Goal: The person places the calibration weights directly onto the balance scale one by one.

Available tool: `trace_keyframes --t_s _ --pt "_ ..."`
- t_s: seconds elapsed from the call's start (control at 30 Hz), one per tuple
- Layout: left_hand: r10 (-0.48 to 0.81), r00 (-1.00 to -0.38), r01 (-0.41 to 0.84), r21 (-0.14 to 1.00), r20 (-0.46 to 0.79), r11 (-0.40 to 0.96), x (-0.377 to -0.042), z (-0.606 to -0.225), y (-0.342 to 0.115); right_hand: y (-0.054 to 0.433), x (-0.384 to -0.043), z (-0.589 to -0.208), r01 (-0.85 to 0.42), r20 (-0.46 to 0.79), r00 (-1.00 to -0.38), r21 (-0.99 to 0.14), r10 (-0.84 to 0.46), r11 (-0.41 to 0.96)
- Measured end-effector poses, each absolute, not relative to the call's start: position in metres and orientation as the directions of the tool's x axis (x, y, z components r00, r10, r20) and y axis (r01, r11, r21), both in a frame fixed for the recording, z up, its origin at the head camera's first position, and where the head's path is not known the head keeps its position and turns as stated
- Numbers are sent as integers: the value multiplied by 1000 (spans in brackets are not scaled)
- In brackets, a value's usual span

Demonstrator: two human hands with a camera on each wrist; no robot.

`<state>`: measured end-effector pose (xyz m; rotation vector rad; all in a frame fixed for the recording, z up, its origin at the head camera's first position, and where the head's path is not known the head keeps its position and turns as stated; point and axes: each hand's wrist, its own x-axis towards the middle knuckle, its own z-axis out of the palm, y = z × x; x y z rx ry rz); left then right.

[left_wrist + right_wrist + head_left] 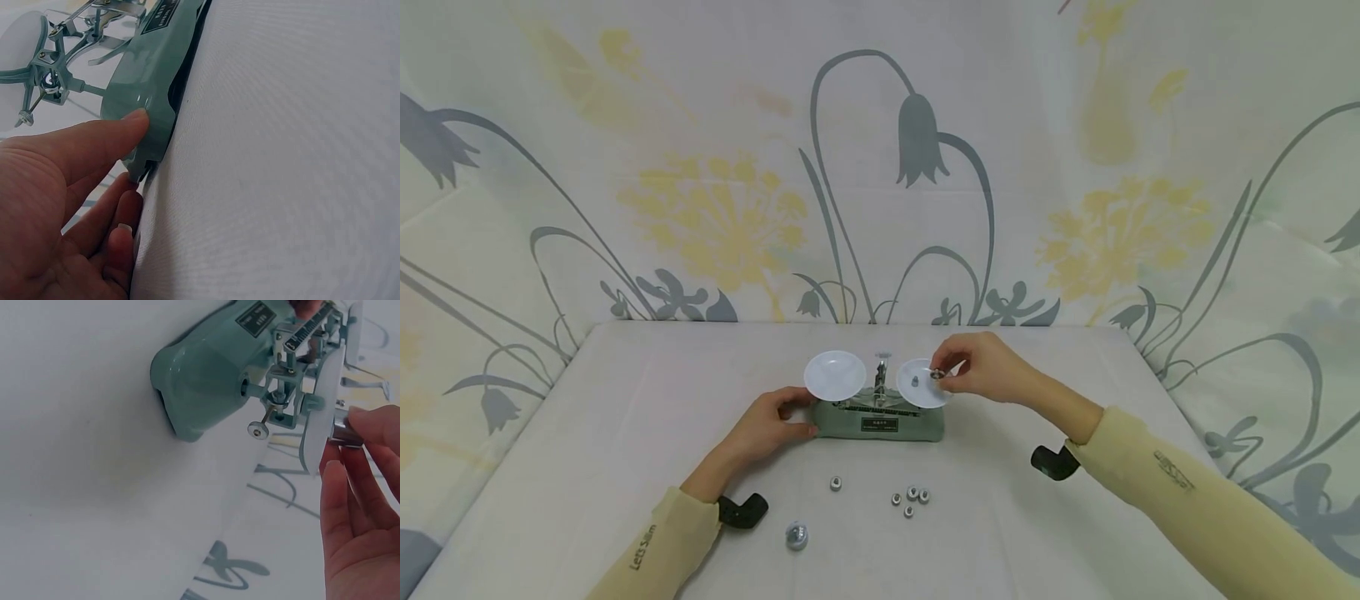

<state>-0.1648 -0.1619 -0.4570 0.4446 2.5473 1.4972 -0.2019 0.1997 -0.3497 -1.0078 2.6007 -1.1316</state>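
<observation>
A green balance scale (880, 429) with two white pans stands on the white cloth. My left hand (772, 423) holds the left end of its base; in the left wrist view the thumb (132, 128) presses the front face and the other fingers curl behind. Over the right pan (916, 398), my right hand (985, 365) pinches a shiny metal weight (345, 429) between thumb and fingertips. The right wrist view has that weight right at the pan's surface. A smaller weight (915, 381) stands in the same pan. The left pan (835, 375) sits beyond my left fingers.
In front of the scale, several small metal weights (913, 493) are grouped, with a single one (836, 483) to their left. A larger knobbed weight (797, 536) lies nearer. Black wrist cameras (743, 511) protrude at both sleeves. Flower-patterned cloth (880, 208) hangs behind.
</observation>
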Motion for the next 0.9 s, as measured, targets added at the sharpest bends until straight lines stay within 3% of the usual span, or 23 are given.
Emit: trace_keyframes --t_s 0.9 --pt "319 -947 188 865 35 465 -163 -458 -161 193 -206 -348 -510 95 -770 -686 -631 519"
